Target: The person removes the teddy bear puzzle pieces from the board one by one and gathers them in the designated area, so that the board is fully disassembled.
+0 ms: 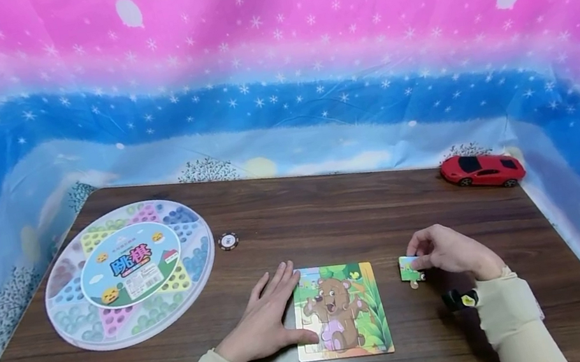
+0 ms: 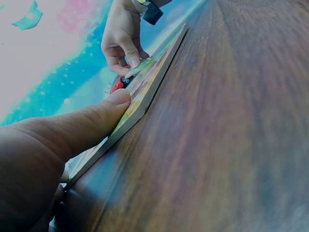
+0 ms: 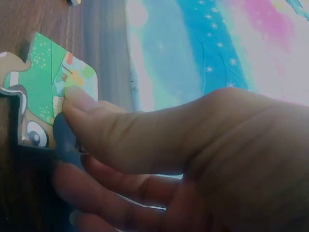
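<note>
A square jigsaw puzzle [image 1: 339,302] with a brown bear picture lies on the table. My left hand [image 1: 268,321] rests at its left side, fingers stretched along the edge and thumb on the picture near the lower left. In the left wrist view that thumb [image 2: 104,113] lies over the puzzle's edge. To the right of the puzzle, my right hand [image 1: 448,251] pinches a puzzle piece [image 1: 407,268] between thumb and fingers. Seen up close, the piece [image 3: 41,82] is mostly green, with a cartoon eye and a knob on one side.
On the left of the wooden table [image 1: 284,214] lies a round Chinese checkers set [image 1: 131,273] with marbles. A poker chip [image 1: 228,241] sits beside it. A red toy car [image 1: 482,171] stands at the back right. A patterned cloth [image 1: 273,87] hangs around the table.
</note>
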### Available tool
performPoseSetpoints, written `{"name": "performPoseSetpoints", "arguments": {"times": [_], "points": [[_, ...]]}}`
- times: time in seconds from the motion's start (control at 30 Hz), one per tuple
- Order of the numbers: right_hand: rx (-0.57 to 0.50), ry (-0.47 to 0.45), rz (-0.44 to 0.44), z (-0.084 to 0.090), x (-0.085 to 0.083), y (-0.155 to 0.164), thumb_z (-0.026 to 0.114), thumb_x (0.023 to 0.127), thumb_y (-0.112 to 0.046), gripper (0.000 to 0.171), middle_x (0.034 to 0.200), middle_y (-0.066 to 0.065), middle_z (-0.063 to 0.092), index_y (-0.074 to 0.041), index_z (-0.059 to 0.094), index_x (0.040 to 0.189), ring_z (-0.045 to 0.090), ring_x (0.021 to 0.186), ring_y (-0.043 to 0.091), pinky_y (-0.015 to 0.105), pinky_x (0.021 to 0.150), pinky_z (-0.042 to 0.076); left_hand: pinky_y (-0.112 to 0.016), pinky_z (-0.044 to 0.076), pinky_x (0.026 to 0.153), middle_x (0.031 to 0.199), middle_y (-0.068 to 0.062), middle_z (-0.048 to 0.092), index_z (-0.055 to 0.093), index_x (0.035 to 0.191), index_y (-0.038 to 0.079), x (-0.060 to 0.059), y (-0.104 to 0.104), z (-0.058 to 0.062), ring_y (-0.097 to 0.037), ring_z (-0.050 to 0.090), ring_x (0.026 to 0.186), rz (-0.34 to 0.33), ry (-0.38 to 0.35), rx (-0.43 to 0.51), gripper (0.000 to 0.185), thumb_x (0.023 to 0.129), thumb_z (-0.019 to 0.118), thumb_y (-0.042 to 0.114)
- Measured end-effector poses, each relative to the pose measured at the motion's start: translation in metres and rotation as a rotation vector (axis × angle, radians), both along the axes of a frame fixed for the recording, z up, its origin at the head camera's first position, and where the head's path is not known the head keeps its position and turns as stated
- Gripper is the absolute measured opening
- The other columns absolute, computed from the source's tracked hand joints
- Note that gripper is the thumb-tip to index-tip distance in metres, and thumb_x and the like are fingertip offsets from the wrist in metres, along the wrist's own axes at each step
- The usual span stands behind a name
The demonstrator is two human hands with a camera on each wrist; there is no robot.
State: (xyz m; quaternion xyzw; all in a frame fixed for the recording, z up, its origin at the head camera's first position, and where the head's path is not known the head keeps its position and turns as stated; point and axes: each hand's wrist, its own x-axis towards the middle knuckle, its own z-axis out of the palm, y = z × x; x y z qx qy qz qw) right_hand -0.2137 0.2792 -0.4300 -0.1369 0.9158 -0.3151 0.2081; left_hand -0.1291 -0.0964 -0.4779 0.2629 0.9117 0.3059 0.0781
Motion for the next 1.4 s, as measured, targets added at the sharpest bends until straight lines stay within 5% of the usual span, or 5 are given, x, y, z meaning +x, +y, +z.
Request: {"name": "performPoseSetpoints", "arguments": {"times": [1.4], "points": [[0.106, 0.041, -0.014, -0.006, 0.0015, -0.0085, 0.074, 0.086, -0.006, 0.008, 0.076, 0.003, 0.056, -0.01, 0.067, 0.087, 0.05, 0.067, 0.018, 0.031, 0.059, 0.044, -0.047, 0.002, 0.117, 0.161, -0.016, 0.012, 0.024, 0.153, 0.001, -0.0002, -0.0003, -0.0034, -0.025, 0.007, 0.148, -0.003, 0.025, 0.006, 0.112, 0.075, 0.07, 0.065]]}}
